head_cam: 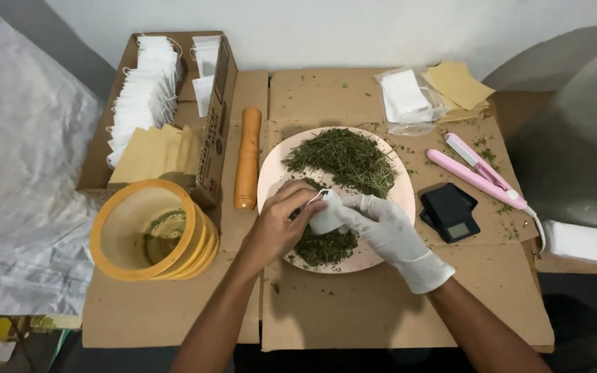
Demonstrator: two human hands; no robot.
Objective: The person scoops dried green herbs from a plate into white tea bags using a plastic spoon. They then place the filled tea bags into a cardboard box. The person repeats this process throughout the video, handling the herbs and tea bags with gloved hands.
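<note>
While both hands grip a small white filter bag [327,215] above the pink plate [271,181], the bare left hand [279,224] pinches what seems its open top and the gloved right hand [381,228] clasps its side. Dried green herbs [345,157] lie on the plate; an orange wooden pestle [247,157] lies just left of it.

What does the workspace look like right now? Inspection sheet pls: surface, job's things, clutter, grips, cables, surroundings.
Surface: flattened cardboard sheets, flecked with herb crumbs.
Job's things: small white filter bag held over pink plate of dried green herbs.
Clutter: stacked yellow sieves, orange wooden pestle, black pocket scale, pink heat sealer, box of white bags, kraft pouches.
Grips: left hand bare, pinching the bag; right hand in a white glove, holding it.
Cables: sealer cord at the right edge.
Surroundings: white wall, grey plastic sheeting.
</note>
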